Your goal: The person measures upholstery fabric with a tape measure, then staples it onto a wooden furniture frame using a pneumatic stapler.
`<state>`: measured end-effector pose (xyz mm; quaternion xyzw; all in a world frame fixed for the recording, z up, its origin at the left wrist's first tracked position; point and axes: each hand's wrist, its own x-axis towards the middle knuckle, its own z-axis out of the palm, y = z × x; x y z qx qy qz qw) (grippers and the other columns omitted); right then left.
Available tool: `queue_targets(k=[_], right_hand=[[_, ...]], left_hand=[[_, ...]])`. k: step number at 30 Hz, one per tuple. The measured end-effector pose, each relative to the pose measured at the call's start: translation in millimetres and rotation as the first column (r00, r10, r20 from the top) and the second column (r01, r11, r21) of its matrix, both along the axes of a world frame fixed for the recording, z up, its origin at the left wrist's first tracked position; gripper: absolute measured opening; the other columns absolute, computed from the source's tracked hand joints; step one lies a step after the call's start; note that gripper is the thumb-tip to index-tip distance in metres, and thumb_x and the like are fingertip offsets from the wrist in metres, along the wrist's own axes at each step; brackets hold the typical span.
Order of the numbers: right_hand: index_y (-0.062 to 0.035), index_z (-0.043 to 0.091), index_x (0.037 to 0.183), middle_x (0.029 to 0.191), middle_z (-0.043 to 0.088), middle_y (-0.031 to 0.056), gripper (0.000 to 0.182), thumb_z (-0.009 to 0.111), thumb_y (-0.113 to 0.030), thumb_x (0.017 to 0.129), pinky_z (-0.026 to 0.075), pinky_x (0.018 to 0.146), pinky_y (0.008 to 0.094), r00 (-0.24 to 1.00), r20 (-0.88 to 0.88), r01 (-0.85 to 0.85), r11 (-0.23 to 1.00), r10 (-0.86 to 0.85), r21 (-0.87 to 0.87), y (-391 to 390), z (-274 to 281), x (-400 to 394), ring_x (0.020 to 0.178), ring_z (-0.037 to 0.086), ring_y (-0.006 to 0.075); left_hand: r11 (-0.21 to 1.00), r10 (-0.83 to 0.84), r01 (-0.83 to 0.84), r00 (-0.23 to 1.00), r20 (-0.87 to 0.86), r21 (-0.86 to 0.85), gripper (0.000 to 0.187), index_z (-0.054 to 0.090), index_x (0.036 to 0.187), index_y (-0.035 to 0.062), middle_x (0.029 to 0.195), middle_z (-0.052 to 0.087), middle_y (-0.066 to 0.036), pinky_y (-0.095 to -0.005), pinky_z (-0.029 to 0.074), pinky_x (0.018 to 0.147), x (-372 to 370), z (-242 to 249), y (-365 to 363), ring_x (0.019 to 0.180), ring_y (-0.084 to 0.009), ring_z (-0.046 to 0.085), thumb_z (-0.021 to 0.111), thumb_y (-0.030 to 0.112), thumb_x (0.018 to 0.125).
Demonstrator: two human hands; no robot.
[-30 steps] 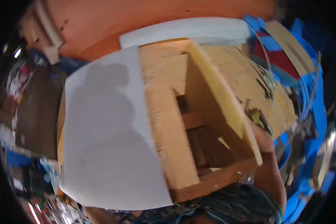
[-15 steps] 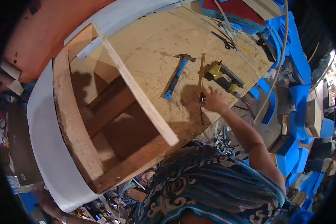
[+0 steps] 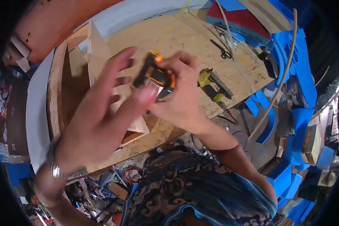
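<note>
Tape measure (image 3: 150,73) has a blk body w/ yellow-orange trim, sits tilted & is held up above the near side of the worktop (image 3: 192,41), btwn both hands. R hand (image 3: 182,88) grasps it, fingers & thumb curled round its R side. L hand (image 3: 90,126) is just beside it, palm open, fingers spread & released; can't tell if the L thumb touches the case or only crosses in front. Motion blur smears L hand & the case, so any markings are unreadable; a faint yellow streak runs from the case toward the far edge, too hazy to say if it's the blade. L hand also hides part of the open wooden frame (image 3: 55,94) on the L, which has pale covering (image 3: 37,120) down its outer side. Worktop is tan board, scuffed & stained. On it, R of the hands: a yellow-green & blk power tool (image 3: 211,84) w/ hose attached, then scissors (image 3: 223,51) farther back, near a red block (image 3: 239,24) at the far R corner. Beyond, an orange-red surface (image 3: 49,34) fills upper L. Blue pieces (image 3: 303,81) are heaped along the R side, a thin curved strip (image 3: 280,81) in front. Floor below L is cluttered, mostly too small to ID; pic corners go dark.
</note>
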<state>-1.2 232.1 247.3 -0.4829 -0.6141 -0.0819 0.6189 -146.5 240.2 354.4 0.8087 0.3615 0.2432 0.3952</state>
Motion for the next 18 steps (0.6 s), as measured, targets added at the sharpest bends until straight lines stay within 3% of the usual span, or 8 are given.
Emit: queue_targets(k=[3,7,10,12,14,15,17,18], right_hand=[[0.0018,0.039,0.124,0.112,0.043,0.0231,0.081,0.080,-0.012,0.055,0.042,0.087,0.0407,0.997,0.081,-0.019,0.983,0.005,0.183,11,32,-1,0.106,0.041,0.0365],[0.0041,0.026,0.134,0.127,0.036,0.0264,0.094,0.080,-0.014,0.059,0.037,0.097,0.0407,0.887,-0.073,-0.429,0.873,0.455,0.232,7,47,11,0.120,0.034,0.0399],[0.0005,0.020,0.138,0.135,0.037,0.0228,0.099,0.081,-0.019,0.062,0.036,0.098,0.0395,0.904,-0.186,-0.401,0.915,0.386,-0.051,-3,22,51,0.123,0.037,0.0339],[-0.0005,0.023,0.139,0.130,0.044,0.0212,0.091,0.077,-0.020,0.069,0.038,0.097,0.0387,0.995,-0.094,-0.054,0.948,0.025,-0.314,12,-53,105,0.117,0.046,0.0296],[0.0010,0.033,0.134,0.128,0.045,0.0228,0.074,0.070,-0.027,0.076,0.036,0.099,0.0390,0.966,0.107,0.241,0.669,-0.236,-0.703,9,-144,156,0.119,0.044,0.0362],[0.0014,0.035,0.133,0.128,0.044,0.0248,0.073,0.069,-0.031,0.076,0.034,0.100,0.0432,0.980,0.066,0.176,0.657,-0.189,-0.734,1,-195,180,0.120,0.041,0.0388],[-0.0074,0.028,0.138,0.130,0.041,0.0232,0.081,0.070,-0.031,0.073,0.034,0.099,0.0481,0.855,0.461,0.517,0.450,-0.237,-0.728,-22,-239,192,0.119,0.039,0.0429],[-0.0136,0.019,0.142,0.138,0.034,0.0190,0.085,0.065,-0.041,0.076,0.031,0.100,0.0521,0.865,0.471,0.497,0.164,-0.171,-0.852,-23,-230,185,0.125,0.036,0.0375]], left_hand=[[0.713,0.079,0.297,0.866,-0.494,0.635,0.045,0.036,0.133,0.0000,0.128,0.043,-0.014,-0.0310,0.039,0.093,-3,-15,46,0.106,-0.0219,0.051,0.043,0.017,0.092],[0.987,0.021,-0.083,0.917,0.398,0.140,0.036,0.048,0.122,0.0049,0.109,0.055,-0.006,-0.0306,0.045,0.085,9,-12,85,0.096,-0.0144,0.055,0.039,0.027,0.095],[0.999,0.035,-0.032,0.975,0.220,-0.020,0.037,0.049,0.118,0.0026,0.099,0.058,-0.005,-0.0289,0.046,0.082,-9,36,101,0.092,-0.0115,0.056,0.040,0.031,0.095],[0.973,0.172,-0.180,0.983,-0.064,-0.145,0.037,0.052,0.115,0.0029,0.090,0.059,-0.002,-0.0251,0.045,0.077,-45,70,133,0.087,-0.0090,0.055,0.044,0.033,0.094],[0.968,0.216,-0.189,0.963,-0.164,0.167,0.036,0.055,0.109,0.0027,0.084,0.059,-0.001,-0.0242,0.045,0.072,-101,77,179,0.083,-0.0090,0.055,0.046,0.034,0.093],[0.933,0.263,-0.187,0.938,-0.225,0.307,0.036,0.056,0.106,0.0026,0.081,0.058,0.000,-0.0238,0.045,0.070,-133,73,200,0.080,-0.0090,0.055,0.047,0.035,0.093],[0.913,0.345,-0.193,0.834,-0.430,0.358,0.036,0.059,0.100,0.0022,0.080,0.059,-0.001,-0.0247,0.044,0.069,-187,72,238,0.076,-0.0091,0.053,0.047,0.035,0.093],[0.894,0.393,-0.218,0.800,-0.453,0.391,0.036,0.059,0.099,0.0021,0.079,0.060,-0.003,-0.0254,0.044,0.069,-204,75,241,0.075,-0.0096,0.053,0.047,0.035,0.093]])
